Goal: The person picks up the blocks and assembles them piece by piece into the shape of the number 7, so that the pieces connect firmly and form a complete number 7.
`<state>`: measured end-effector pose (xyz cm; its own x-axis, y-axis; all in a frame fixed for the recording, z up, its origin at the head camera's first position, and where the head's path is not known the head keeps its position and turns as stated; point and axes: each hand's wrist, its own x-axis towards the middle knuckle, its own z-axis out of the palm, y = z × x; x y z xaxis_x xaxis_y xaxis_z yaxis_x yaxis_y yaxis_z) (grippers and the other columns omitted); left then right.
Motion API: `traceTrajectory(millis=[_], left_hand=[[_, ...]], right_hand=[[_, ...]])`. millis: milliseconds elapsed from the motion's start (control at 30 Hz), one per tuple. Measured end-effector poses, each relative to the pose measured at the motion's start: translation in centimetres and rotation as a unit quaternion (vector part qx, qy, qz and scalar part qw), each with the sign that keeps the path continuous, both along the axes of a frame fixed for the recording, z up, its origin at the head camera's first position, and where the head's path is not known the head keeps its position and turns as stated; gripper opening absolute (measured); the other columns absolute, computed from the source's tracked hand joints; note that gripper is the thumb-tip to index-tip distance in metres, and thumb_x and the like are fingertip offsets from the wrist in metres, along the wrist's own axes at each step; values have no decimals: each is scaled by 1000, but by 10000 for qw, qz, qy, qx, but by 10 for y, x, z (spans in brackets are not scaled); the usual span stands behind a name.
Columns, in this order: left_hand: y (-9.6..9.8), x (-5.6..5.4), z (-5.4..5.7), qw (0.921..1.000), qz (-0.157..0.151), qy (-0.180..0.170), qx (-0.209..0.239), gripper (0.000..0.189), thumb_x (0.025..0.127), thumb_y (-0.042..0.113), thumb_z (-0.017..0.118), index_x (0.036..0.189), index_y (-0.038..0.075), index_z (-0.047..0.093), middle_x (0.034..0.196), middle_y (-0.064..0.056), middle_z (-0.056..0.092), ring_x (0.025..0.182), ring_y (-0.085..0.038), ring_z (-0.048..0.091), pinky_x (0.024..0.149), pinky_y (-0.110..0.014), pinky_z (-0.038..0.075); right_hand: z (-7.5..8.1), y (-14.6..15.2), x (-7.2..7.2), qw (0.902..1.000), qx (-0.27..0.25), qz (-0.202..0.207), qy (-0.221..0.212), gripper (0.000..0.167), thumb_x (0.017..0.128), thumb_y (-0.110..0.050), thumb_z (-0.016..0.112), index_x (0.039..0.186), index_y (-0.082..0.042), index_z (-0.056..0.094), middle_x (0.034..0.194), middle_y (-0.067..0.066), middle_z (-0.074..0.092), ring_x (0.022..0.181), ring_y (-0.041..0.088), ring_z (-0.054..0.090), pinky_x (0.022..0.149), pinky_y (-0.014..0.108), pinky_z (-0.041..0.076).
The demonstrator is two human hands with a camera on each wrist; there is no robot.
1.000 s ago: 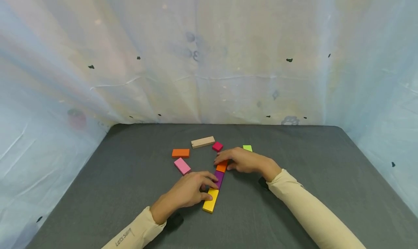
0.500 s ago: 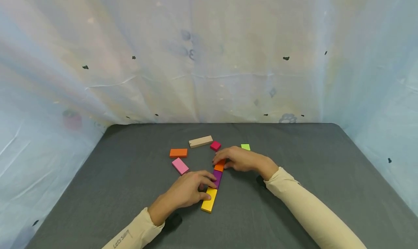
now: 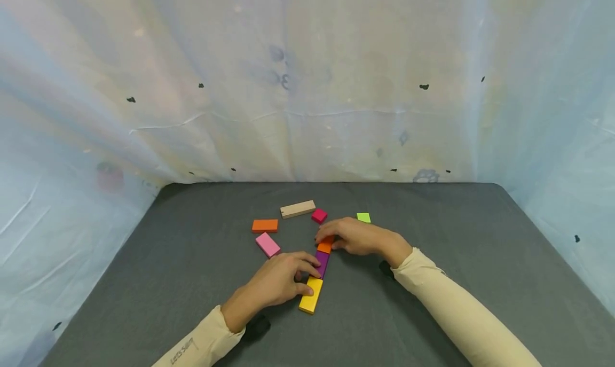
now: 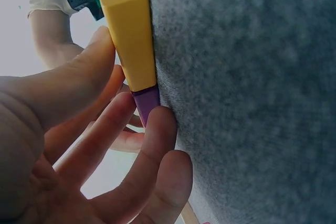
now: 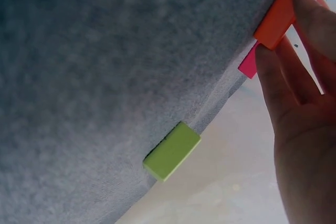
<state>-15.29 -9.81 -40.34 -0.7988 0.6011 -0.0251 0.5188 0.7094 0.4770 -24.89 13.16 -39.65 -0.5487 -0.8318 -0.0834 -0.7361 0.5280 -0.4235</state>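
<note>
A yellow block [image 3: 310,298], a purple block [image 3: 323,263] and an orange block [image 3: 325,246] lie end to end in a slanting row on the dark grey table. My left hand [image 3: 277,278] rests at the near part of this row. Its thumb touches the yellow block, and its fingertips lie on the purple block close to the joint between the two. At the far end my right hand [image 3: 359,235] pinches the orange block, thumb on its right side and fingers around its far end. The right wrist view shows that thumb [image 5: 315,17] against the orange face.
Beyond the row lie a small crimson block [image 3: 319,216] and a plain wooden block [image 3: 298,209]. Left of it are a second orange block [image 3: 265,226] and a pink block [image 3: 268,244]. A lime green block [image 3: 363,217] is partly hidden behind the right hand.
Both hands keep their places on the row, and the blocks stay as they were. Only the head view shifts slightly.
</note>
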Motion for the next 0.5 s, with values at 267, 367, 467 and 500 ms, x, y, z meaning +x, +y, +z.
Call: traceTrajectory(millis=[267,367,467,500], left_hand=[[-1,-1,1,10000,-24,-56,0,28,84,30,80,112,26,78,130,13,64,92,-2,62,84,-27,51],[-1,-1,1,10000,-57,-80,-4,28,85,30,79,113,26,77,131,14,64,101,-4,62,89,-30,52],[-1,-1,1,9999,-79,-115,7,29,85,29,79,113,26,77,131,14,63,101,-4,63,89,-29,52],[-1,-1,1,9999,-81,-100,13,29,85,29,79,113,26,77,131,14,64,102,-4,63,89,-29,52]], right_hand=[[-1,0,-1,10000,-30,-2,-53,33,98,-6,61,128,-16,67,135,-1,63,130,18,56,112,42,43],[-1,0,-1,10000,-50,-19,-81,33,98,-5,61,128,-16,67,136,-1,63,130,18,56,112,42,43],[0,2,0,10000,-44,-11,-71,33,97,-5,61,128,-16,67,136,-1,63,130,18,56,112,42,43],[0,2,0,10000,-62,-13,-62,33,97,-5,61,127,-16,68,135,0,63,130,18,56,111,42,44]])
